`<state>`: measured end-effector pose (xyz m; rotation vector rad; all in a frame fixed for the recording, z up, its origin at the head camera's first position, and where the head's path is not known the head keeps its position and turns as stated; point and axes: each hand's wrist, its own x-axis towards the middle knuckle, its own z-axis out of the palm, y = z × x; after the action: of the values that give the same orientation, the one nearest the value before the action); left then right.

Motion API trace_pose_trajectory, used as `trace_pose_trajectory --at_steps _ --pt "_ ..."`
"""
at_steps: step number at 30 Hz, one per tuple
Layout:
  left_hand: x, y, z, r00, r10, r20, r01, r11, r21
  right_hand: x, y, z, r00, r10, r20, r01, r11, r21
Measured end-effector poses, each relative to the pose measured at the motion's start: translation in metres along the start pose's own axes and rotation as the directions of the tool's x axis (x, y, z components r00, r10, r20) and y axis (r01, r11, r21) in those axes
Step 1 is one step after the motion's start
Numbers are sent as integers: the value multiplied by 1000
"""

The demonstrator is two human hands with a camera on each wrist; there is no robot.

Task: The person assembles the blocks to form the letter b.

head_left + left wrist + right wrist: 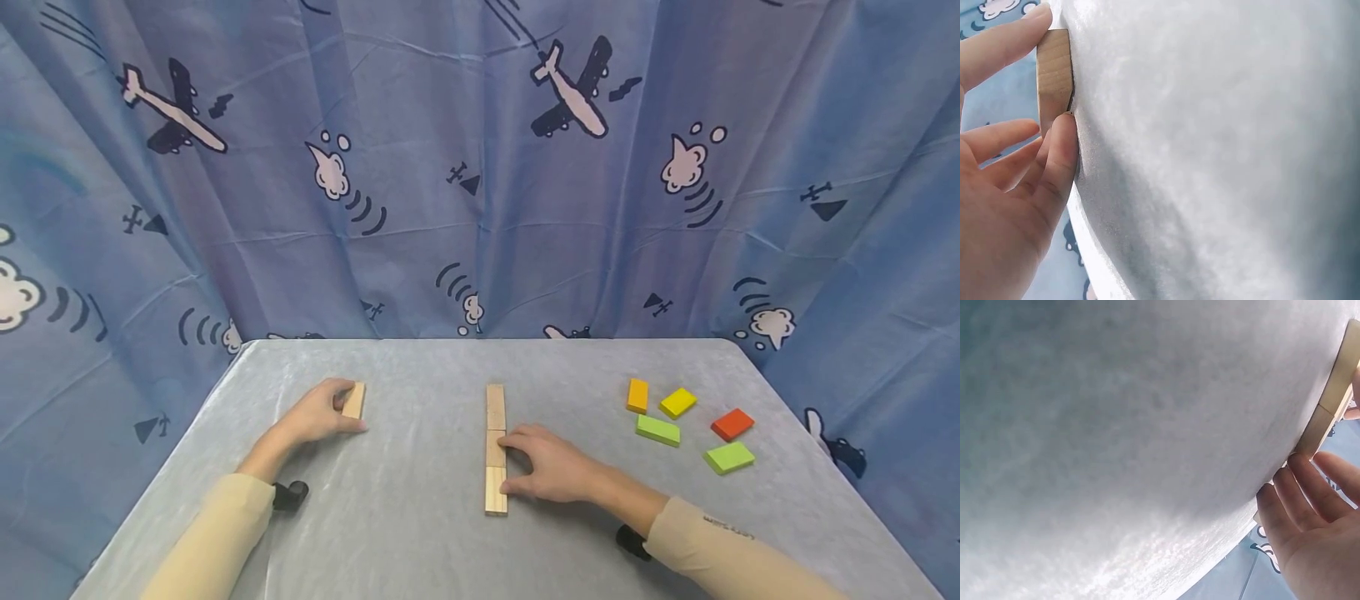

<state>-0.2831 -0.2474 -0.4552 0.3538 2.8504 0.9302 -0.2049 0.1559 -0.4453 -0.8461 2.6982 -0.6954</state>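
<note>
At the table's left, my left hand [318, 412] pinches a plain wooden block [354, 401] by its ends. In the left wrist view, the thumb is at one end of that wooden block [1054, 69] and the fingertips [1063, 125] at the other. Three plain wooden blocks [496, 450] lie end to end in a straight row at the middle, running away from me. My right hand [551, 465] touches the row's right side, thumb by the nearest block and fingers by the middle one. The right wrist view shows its fingers [1316, 487] mostly extended against the row.
On the right side of the table [420, 550] lie several coloured blocks: an orange block [637, 396], a yellow block [678, 403], a red block [732, 425] and two green blocks [657, 431]. A blue curtain [420, 275] with printed planes hangs behind.
</note>
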Motion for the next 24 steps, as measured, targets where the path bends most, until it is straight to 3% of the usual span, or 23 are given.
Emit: trace_pose_trajectory --at_steps 10,17,24 --pt "3 3 4 999 24 -22 -23 999 24 -1 -2 -1 1000 7 -13 -7 1000 -5" --pt "5 8 11 994 97 -50 -96 995 15 -3 -4 -1 1000 14 -13 -14 1000 -16" --pt "10 19 15 994 100 -37 -100 995 19 -2 -1 0 1000 12 -11 -13 1000 -13"
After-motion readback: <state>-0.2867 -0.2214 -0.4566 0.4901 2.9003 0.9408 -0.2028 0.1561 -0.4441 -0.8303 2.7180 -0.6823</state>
